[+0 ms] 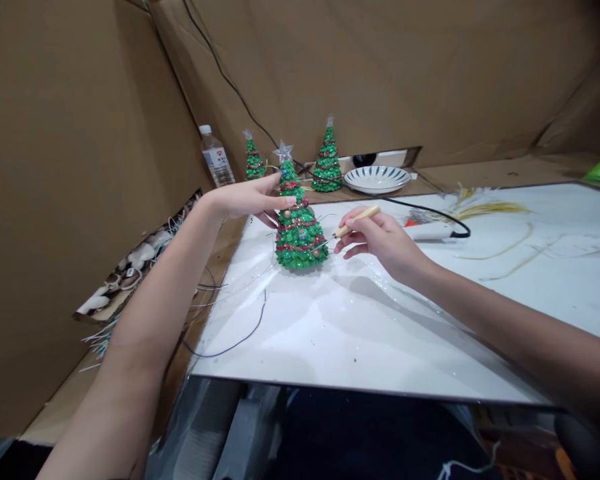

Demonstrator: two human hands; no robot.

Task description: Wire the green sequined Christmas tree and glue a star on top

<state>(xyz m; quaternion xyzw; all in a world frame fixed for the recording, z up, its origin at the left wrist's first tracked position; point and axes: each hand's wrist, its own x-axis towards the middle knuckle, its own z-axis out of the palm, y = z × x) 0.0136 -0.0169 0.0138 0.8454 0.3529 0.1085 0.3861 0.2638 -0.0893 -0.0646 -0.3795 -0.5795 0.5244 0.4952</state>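
Note:
A small green glittery Christmas tree (300,230) with red garland, little baubles and a clear star on top stands upright on the white board (280,333). My left hand (253,199) grips its upper part from the left, the thumb across the front and other fingers partly hidden behind. Between the thumb and fingers of my right hand (367,237) is a wooden-handled awl (363,217). Its thin metal shaft points left and down, and the tip meets the lower right of the tree, near a gold bauble. Whether the tip is hooked or straight is too small to tell.
Behind stand two similar trees (329,160), a water bottle (215,157) and a striped plate (377,179). A white corded tool (427,231) and yellow and white strands (485,207) lie right. Loose wire (230,353) curls at left, beside a cut-out holding scraps (140,257). Cardboard walls enclose the table.

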